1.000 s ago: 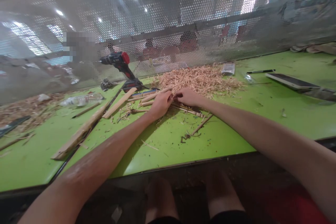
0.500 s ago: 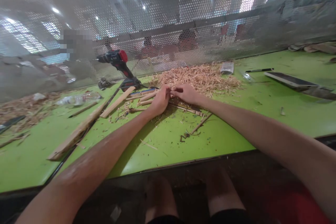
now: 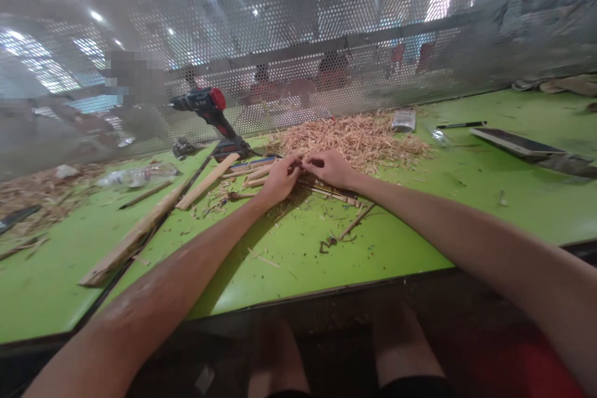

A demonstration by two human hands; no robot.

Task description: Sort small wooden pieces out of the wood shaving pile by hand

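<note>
Over the green table (image 3: 289, 261), my left hand (image 3: 282, 178) and my right hand (image 3: 332, 169) meet fingertip to fingertip. Both have their fingers pinched together; whatever they hold is too small to make out. Thin wooden sticks (image 3: 331, 191) lie just beneath and in front of the hands. More cut wood pieces (image 3: 259, 175) are beside my left hand. Right behind the hands spreads a heap of pale wood shavings (image 3: 354, 137).
A black and red cordless drill (image 3: 212, 115) stands at the back left. Nearby lie a flat wood strip (image 3: 208, 181), a long wooden piece (image 3: 133, 236) and a plastic bottle (image 3: 140, 175). To the right are a pen (image 3: 461, 125) and a phone-like device (image 3: 517, 142).
My left hand has shifted slightly left and its fingers have changed their bend. My right hand stays nearly in place.
</note>
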